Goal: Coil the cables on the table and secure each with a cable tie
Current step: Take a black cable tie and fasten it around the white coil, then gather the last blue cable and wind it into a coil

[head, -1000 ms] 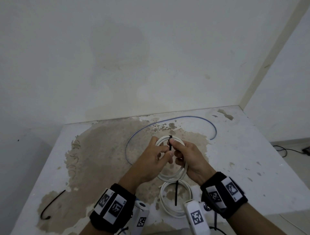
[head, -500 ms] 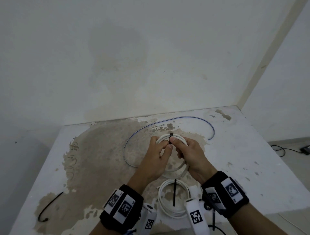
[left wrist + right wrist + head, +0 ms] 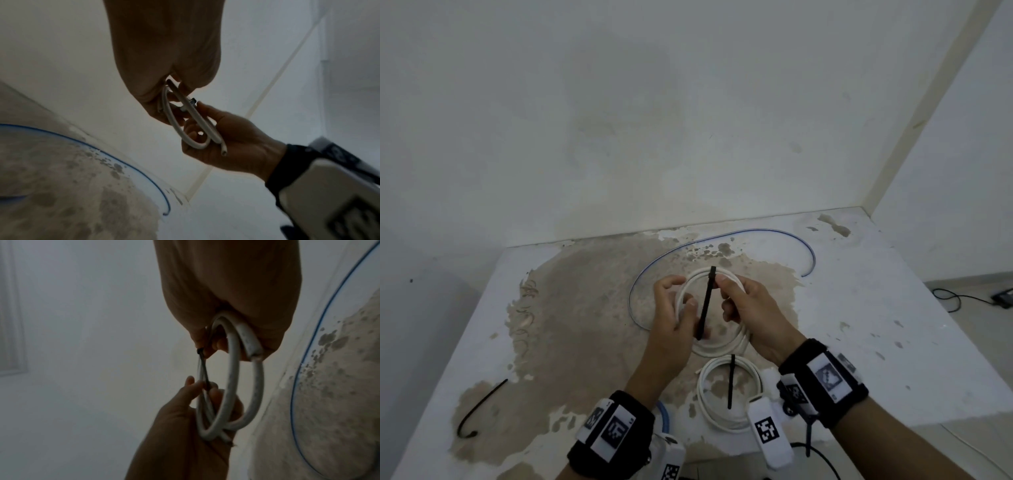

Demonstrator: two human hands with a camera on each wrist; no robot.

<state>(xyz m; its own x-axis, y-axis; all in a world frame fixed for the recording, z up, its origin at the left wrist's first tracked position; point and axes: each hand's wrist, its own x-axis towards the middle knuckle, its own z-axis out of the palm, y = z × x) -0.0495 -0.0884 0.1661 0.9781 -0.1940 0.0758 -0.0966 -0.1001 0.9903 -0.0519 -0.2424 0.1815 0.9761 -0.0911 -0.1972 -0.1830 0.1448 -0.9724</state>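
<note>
Both hands hold a white cable coil [image 3: 726,347] a little above the table [image 3: 893,342]. A black cable tie [image 3: 707,301] runs from the coil's far rim back across its opening. My left hand [image 3: 674,318] pinches the tie's tail, and in the right wrist view that hand [image 3: 185,426] also has the coil [image 3: 234,369] running through it. My right hand [image 3: 746,308] grips the coil's right side with its fingertips at the tie's head [image 3: 200,352]. A blue cable [image 3: 739,233] lies uncoiled in an arc behind.
A second white coil [image 3: 702,390] with a black tie [image 3: 731,380] around it lies on the table just below my hands. A loose black tie [image 3: 482,404] lies at the front left. Walls close the table's back and right corner. Dark cords trail on the floor at right.
My left hand has drawn back from the top of the coil toward me, and the tie's tail now stretches across the coil's opening. The right hand has stayed at the tie's head.
</note>
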